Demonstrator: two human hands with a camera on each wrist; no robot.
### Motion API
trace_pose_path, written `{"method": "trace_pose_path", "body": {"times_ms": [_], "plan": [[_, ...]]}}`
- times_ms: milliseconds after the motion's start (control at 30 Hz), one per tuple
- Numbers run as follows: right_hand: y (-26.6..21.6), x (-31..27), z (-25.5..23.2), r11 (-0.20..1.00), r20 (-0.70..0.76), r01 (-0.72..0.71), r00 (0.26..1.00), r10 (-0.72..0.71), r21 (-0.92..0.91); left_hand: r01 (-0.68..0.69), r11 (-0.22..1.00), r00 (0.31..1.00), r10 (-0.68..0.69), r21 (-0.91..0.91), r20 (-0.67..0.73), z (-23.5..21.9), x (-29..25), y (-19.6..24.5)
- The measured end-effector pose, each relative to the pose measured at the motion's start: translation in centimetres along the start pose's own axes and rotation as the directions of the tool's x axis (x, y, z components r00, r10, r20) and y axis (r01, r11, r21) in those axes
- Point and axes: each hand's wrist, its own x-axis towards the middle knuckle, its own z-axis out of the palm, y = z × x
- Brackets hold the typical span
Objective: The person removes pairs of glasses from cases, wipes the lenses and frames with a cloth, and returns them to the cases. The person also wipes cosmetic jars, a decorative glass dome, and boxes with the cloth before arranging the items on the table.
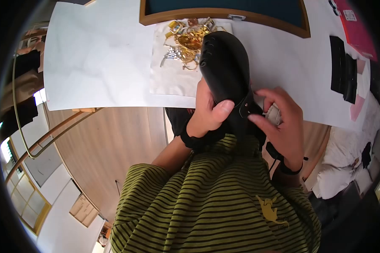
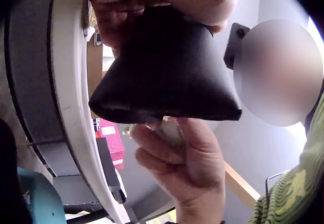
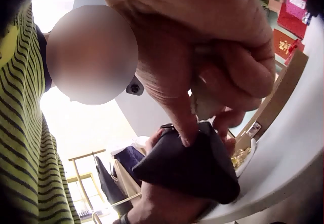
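Observation:
A black leather pouch (image 1: 226, 63) stands tilted over the front edge of the table, its wide rounded end toward the table and a metal stud near its narrow end. My left hand (image 1: 210, 107) grips it with the thumb along its near side. On the other side, my right hand (image 1: 286, 124) has its thumb at the pouch by the stud. A pale crumpled cloth (image 1: 273, 114) is tucked in the curled fingers of that hand. From the right wrist, the thumb tip lies on the edge of the black leather (image 3: 187, 168).
Gold and silver jewellery (image 1: 190, 40) lies heaped on a white cloth (image 1: 169, 84) behind the pouch. A wooden-framed tray (image 1: 257, 23) with a dark lining sits at the back. Black cases (image 1: 344, 71) and a pink box (image 1: 359, 33) are at the right.

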Motion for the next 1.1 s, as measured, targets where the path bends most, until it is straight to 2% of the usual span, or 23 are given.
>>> {"method": "trace_pose_path", "body": {"times_ms": [67, 100, 200, 333, 567, 600, 633, 667, 700, 733, 767, 833, 900, 967, 1000, 1033, 1100], "plan": [[-0.3, -0.1, -0.3, 0.987, -0.025, 0.068, 0.998, -0.065, 0.148, -0.016, 0.992, 1.000, 0.015, 0.122, 0.008, -0.7, -0.3, -0.7], [-0.4, -0.1, 0.1, 0.987, -0.030, 0.055, 0.998, -0.051, 0.149, -0.004, 0.993, 1.000, 0.002, 0.120, 0.014, -0.8, -0.3, -0.7], [-0.1, 0.4, 1.5, 0.955, -0.089, 0.224, 0.973, -0.211, 0.193, -0.017, 0.990, 1.000, 0.019, 0.140, -0.011, -0.5, -0.3, -0.6], [-0.5, 1.0, 2.8, 0.947, -0.181, 0.271, 0.954, -0.241, 0.170, -0.025, 0.966, 0.995, 0.050, 0.259, -0.091, -0.6, -0.4, -0.5], [0.1, 1.1, 3.1, 0.946, -0.227, 0.319, 0.927, -0.300, 0.053, -0.074, 0.955, 0.988, 0.108, 0.288, -0.106, -0.6, -0.5, -0.8], [0.3, 1.0, 3.0, 0.938, -0.164, 0.234, 0.967, -0.197, 0.256, -0.043, 0.971, 0.991, 0.071, 0.236, -0.110, -0.4, -0.6, -0.2], [0.5, 1.0, 2.7, 0.888, -0.088, 0.143, 0.989, -0.116, 0.437, -0.024, 0.983, 0.993, 0.045, 0.183, -0.107, -0.2, -0.5, 0.1], [0.8, 0.7, 2.5, 0.743, 0.033, -0.047, 0.999, 0.034, 0.668, -0.030, 0.983, 0.994, 0.048, 0.183, -0.097, -0.3, -0.4, 0.1], [1.1, 0.7, 2.3, 0.745, 0.023, -0.040, 0.999, 0.033, 0.666, -0.081, 0.985, 0.995, 0.088, 0.151, -0.042, -0.4, -0.6, 0.0], [1.3, 0.8, 2.1, 0.478, 0.093, -0.136, 0.989, 0.112, 0.868, -0.127, 0.985, 0.992, 0.127, 0.116, 0.011, -0.4, -0.7, 0.0], [1.5, 0.8, 2.0, 0.150, 0.183, -0.207, 0.970, 0.161, 0.967, -0.126, 0.985, 0.992, 0.125, 0.115, 0.019, -0.4, -0.7, 0.0], [2.0, 1.1, 1.8, 0.118, 0.186, -0.207, 0.969, 0.165, 0.971, -0.128, 0.981, 0.992, 0.126, 0.145, 0.022, -0.2, -0.6, 0.0], [2.9, 1.2, 2.1, -0.165, 0.154, -0.150, 0.988, 0.013, 0.975, -0.103, 0.990, 0.994, 0.100, 0.095, 0.033, -0.4, -0.5, -0.6], [2.9, 1.4, 1.8, -0.168, 0.144, -0.141, 0.990, 0.006, 0.976, -0.038, 0.997, 0.997, 0.034, 0.065, 0.065, -1.0, -0.5, -0.9], [2.8, 1.5, 1.6, -0.167, 0.139, -0.138, 0.990, -0.007, 0.976, -0.076, 0.991, 0.986, 0.058, 0.113, 0.157, -1.3, -0.1, -0.6], [2.6, 1.5, 1.5, -0.167, 0.135, -0.135, 0.991, -0.007, 0.977, -0.077, 0.991, 0.985, 0.058, 0.113, 0.161, -0.9, -0.2, -0.4], [2.1, 1.6, 1.5, -0.025, 0.094, -0.092, 0.987, 0.130, 0.995, -0.033, 0.993, 0.999, 0.032, 0.117, 0.010, 0.2, -0.6, 0.2]]}}
